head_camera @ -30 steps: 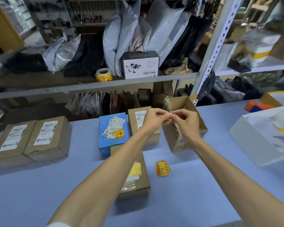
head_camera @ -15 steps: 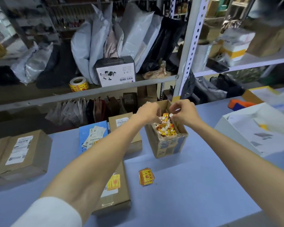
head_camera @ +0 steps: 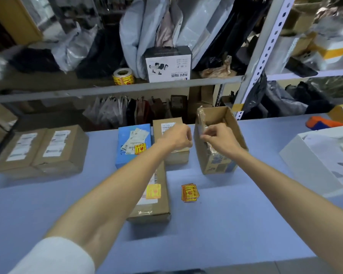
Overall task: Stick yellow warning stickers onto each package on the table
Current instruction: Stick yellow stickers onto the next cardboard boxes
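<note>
My left hand (head_camera: 176, 138) hovers over a small brown package (head_camera: 167, 126) at the back of the blue table, fingers curled as if pinching a yellow sticker that is mostly hidden. My right hand (head_camera: 219, 138) is at the left wall of an open cardboard box (head_camera: 218, 167), thumb and forefinger together; what they hold is unclear. A loose stack of yellow stickers (head_camera: 189, 192) lies on the table. The blue package (head_camera: 131, 155) and the long brown package (head_camera: 156, 210) each carry a yellow sticker. Two brown packages (head_camera: 44, 153) at the left show only white labels.
A white open box (head_camera: 309, 165) with papers stands at the right, an orange object (head_camera: 323, 122) behind it. A shelf rail (head_camera: 115, 90) runs behind the table, holding a roll of yellow stickers (head_camera: 123, 77), a black-and-white carton and bags.
My hands were joined above the open box, then reached over its yellow scraps. Now they are apart, and my left hand has moved left over the small brown package.
</note>
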Demonstrator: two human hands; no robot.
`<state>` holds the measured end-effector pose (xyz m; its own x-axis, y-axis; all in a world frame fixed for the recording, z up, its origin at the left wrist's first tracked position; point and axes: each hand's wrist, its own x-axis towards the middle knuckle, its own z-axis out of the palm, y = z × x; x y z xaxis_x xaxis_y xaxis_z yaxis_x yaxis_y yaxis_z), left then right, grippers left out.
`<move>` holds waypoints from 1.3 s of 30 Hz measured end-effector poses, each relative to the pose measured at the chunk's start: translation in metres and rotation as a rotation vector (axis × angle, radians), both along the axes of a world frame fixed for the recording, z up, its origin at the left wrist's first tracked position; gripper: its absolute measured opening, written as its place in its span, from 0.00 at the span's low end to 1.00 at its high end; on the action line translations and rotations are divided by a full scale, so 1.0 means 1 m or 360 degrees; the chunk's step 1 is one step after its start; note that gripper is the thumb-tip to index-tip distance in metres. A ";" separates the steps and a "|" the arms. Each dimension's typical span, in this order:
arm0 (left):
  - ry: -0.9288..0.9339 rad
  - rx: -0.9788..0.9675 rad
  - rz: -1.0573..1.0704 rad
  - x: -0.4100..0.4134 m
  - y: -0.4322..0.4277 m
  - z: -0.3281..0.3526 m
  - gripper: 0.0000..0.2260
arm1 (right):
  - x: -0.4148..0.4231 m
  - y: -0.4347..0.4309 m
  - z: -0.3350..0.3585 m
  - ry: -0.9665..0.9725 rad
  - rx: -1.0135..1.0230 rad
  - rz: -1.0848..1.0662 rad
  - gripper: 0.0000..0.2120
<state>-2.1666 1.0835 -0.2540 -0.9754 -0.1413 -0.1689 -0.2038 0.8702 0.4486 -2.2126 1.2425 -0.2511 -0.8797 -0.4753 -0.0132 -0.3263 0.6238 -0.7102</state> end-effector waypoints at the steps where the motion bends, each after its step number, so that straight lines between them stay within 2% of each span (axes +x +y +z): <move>1: -0.0029 0.0010 0.0049 0.011 -0.010 -0.004 0.06 | 0.009 -0.011 -0.006 -0.0055 0.0003 0.0069 0.07; 4: -0.0102 0.0065 0.0242 0.053 -0.043 -0.021 0.07 | 0.040 -0.041 -0.025 -0.0155 0.0079 0.0210 0.08; 9: -0.0134 0.0307 0.0587 0.127 -0.083 -0.067 0.09 | 0.087 -0.080 -0.064 -0.0329 0.0183 0.0202 0.08; 12: -0.0130 0.0315 0.0690 0.161 -0.095 -0.094 0.12 | 0.113 -0.093 -0.087 -0.0422 0.0234 0.0187 0.15; 15: -0.0072 0.0403 0.0831 0.178 -0.099 -0.111 0.24 | 0.126 -0.099 -0.099 -0.0554 0.0257 0.0149 0.27; 17: -0.0085 0.0592 0.0977 0.186 -0.100 -0.118 0.29 | 0.128 -0.100 -0.107 -0.0531 0.0317 0.0119 0.31; 19: -0.0160 0.0848 0.1060 0.192 -0.099 -0.124 0.29 | 0.131 -0.099 -0.111 -0.0568 0.0310 0.0074 0.31; 22: -0.0235 0.1018 0.1032 0.200 -0.100 -0.131 0.30 | 0.136 -0.098 -0.113 -0.0646 0.0286 0.0078 0.31; 26: -0.0289 0.1008 0.0978 0.211 -0.115 -0.132 0.33 | 0.149 -0.104 -0.107 -0.0840 0.0221 0.0074 0.37; 29: -0.0299 0.1040 0.0992 0.228 -0.138 -0.129 0.32 | 0.170 -0.114 -0.110 -0.0940 0.0134 0.0098 0.41; 33: -0.0299 0.1064 0.1055 0.261 -0.179 -0.125 0.29 | 0.204 -0.148 -0.117 -0.0964 0.0005 0.0150 0.40; 36: -0.0246 0.1164 0.1085 0.288 -0.206 -0.129 0.35 | 0.231 -0.177 -0.120 -0.0846 -0.0089 0.0195 0.36; 39: -0.0240 0.1304 0.1025 0.308 -0.224 -0.135 0.42 | 0.247 -0.198 -0.124 -0.0823 -0.0141 0.0200 0.36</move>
